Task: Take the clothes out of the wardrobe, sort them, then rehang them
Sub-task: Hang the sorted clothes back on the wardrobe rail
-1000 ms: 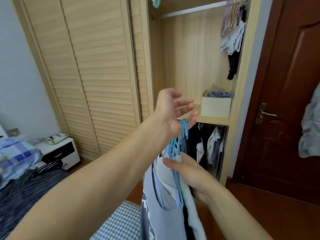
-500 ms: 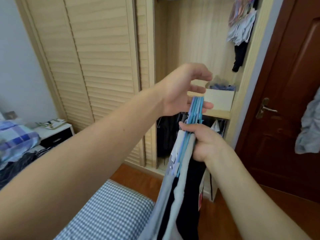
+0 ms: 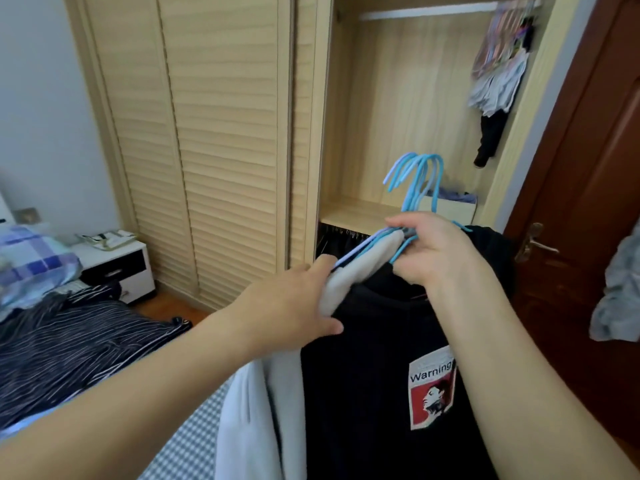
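My right hand [image 3: 434, 252] grips a bunch of blue hangers [image 3: 417, 181] by their necks, hooks pointing up. From them hang a black T-shirt [image 3: 374, 375] with a red and white "Warning" patch and white and grey garments [image 3: 256, 417]. My left hand [image 3: 294, 306] holds the shoulder of the white garment at the left end of the bunch. Behind stands the open wardrobe [image 3: 398, 98] with its rail [image 3: 426, 12] across the top, bare on the left. A few clothes [image 3: 498, 81] hang at the rail's right end.
A white box [image 3: 453, 207] sits on the wardrobe shelf, dark clothes hanging below. Louvred doors [image 3: 207, 133] close the left side. A bed with striped bedding [image 3: 69, 341], a nightstand [image 3: 114, 265] and a checked cushion [image 3: 194, 441] lie left. A brown door [image 3: 588, 168] stands right.
My right hand turned the bunch so the black T-shirt faces me and the hooks stand clear above. My left hand left the hooks and dropped to the white garment's shoulder.
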Demonstrator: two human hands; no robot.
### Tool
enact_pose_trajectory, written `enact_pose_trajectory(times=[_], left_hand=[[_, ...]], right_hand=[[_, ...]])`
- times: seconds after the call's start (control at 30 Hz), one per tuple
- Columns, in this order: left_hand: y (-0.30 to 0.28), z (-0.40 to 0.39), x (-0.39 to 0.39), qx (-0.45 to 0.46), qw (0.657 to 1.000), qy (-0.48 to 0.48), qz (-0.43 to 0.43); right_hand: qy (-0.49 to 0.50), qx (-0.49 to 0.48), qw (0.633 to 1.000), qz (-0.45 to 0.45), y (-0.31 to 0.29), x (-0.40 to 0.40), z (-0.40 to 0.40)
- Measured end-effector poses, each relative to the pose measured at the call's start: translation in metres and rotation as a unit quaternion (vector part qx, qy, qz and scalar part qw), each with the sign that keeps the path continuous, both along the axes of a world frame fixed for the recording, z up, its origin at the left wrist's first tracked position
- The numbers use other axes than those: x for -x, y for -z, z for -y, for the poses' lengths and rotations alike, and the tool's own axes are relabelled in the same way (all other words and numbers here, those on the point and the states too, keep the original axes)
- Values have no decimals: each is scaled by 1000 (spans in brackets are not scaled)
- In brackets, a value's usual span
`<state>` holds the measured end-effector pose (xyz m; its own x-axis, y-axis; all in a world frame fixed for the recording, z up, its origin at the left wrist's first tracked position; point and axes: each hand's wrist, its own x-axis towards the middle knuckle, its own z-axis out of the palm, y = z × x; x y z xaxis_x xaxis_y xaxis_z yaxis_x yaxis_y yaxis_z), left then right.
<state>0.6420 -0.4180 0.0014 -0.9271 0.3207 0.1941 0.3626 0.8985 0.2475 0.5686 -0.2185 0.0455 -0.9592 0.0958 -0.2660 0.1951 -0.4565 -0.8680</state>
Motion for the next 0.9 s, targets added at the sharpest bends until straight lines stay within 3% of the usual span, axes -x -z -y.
enact_pose_trajectory(times=[0.17,0.37,0.4,0.47,0.57,0.67,0.73,0.8,0.9], left_hand=[[11,21,-13,-27,986,-102,-131],[25,75,-15,-28,944,-172,-281],[31,96,-19,-59,939,-179,-287],[50,138,-31,-208,918,-190,-280],[83,195,-60,-452,838,-212,-220],[107,243,-93,-541,770,-283,-183],[109,280,-113,-548,748,-325,-188],[102,323,-136,-522,747,-360,-202],[83,368,-171,-442,794,-369,-196]], right_hand=[[-6,-5,999,-41,-31,5,16],[-82,-65,992,-68,-60,17,105],[-99,-74,990,-71,-65,16,128],[-127,-74,986,-80,-74,11,176],[-183,-82,975,-99,-86,-2,256],[-234,-95,961,-111,-96,-32,342],[-268,-119,949,-120,-103,-51,392],[-311,-146,929,-141,-110,-67,431],[-345,-191,908,-144,-121,-72,462]])
